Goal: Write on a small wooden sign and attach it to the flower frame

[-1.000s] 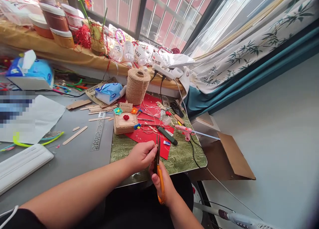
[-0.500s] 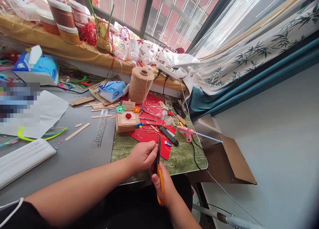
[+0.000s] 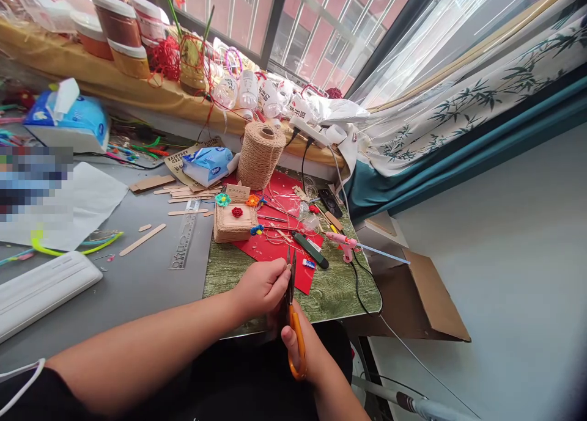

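Note:
Orange-handled scissors (image 3: 298,341) are in my right hand (image 3: 306,341), thumb at the handle, blades pointing up and slightly parted. Beside the blades my left hand (image 3: 265,286) is closed, thumb pressed on its fingers; whatever it pinches is too small or hidden to name. Beyond both hands, a red sheet (image 3: 302,278) lies on the green wood-patterned table top (image 3: 229,280). A twine-wrapped box (image 3: 236,223) with small coloured flowers stands at its left edge, in front of a big spool of twine (image 3: 260,155). A dark green utility knife (image 3: 310,250) rests on the red sheet.
A pink glue gun (image 3: 343,244) with its cord lies at the table's right edge. To the left are a clear ruler (image 3: 184,237), wooden craft sticks (image 3: 143,239), a tissue pack (image 3: 208,165) and a white device (image 3: 48,296). Cardboard boxes (image 3: 435,292) stand at the right.
The scissor blades look slightly further apart than before. My left hand stays almost in place, and the whole view has shifted a little.

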A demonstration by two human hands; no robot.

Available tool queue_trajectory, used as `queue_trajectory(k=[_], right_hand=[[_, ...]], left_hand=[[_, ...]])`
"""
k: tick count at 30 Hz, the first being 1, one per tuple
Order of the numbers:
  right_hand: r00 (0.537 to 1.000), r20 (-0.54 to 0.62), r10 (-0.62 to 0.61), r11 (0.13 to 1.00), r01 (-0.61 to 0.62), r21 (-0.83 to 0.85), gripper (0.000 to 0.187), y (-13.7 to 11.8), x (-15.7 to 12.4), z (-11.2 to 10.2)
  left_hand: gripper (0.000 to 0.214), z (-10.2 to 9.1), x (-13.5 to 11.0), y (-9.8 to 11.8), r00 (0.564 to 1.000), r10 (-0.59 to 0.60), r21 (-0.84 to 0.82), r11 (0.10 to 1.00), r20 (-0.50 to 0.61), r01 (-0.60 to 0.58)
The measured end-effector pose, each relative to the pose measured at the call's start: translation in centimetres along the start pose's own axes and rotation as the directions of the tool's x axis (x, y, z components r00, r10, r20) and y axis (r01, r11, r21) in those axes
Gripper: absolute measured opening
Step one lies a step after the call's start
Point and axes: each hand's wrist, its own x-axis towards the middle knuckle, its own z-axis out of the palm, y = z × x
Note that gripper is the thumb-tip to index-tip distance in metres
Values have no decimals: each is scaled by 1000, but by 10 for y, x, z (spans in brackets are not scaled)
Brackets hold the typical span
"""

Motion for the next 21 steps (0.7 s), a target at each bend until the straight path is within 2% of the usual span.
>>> queue_trajectory(k=[3, 10, 21], right_hand=[[1000, 9, -6, 1000, 6, -18, 68, -4, 1, 1], [998, -51, -43, 996, 39, -85, 70, 1, 2, 7], [998, -52, -32, 990, 25, -138, 72, -5, 2, 10]], left_hand=[[31, -1, 0, 0, 1000, 9, 9, 1000, 7, -9], [30, -1, 1, 0, 999, 47, 41, 998, 20, -48], [32, -1, 2, -2, 999, 37, -29, 999, 20, -36]])
